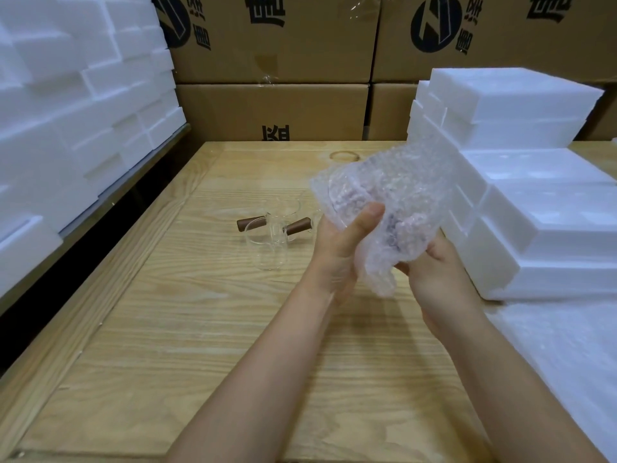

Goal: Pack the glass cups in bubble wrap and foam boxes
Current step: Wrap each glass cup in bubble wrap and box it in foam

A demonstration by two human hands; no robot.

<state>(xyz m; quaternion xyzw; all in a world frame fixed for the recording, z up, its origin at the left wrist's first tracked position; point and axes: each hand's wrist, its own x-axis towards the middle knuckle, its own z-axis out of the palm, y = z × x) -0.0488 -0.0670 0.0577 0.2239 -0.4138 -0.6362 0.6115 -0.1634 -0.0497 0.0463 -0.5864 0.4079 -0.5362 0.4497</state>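
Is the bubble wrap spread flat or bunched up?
Bunched: the left hand and right hand grip the bubble wrap crumpled above the table.

Both bare forearms reach forward and converge. The left hand [337,248] is raised, palm inward, thumb pressed onto the bubble wrap [400,195]. The right hand [440,279] grips it from below, fingers curled underneath.

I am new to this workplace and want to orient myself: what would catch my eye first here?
First, the crumpled bubble wrap held up by the left hand and the right hand, right of centre. To its left, clear glass cups with brown handles sit on the wooden table. White foam boxes are stacked at the right.
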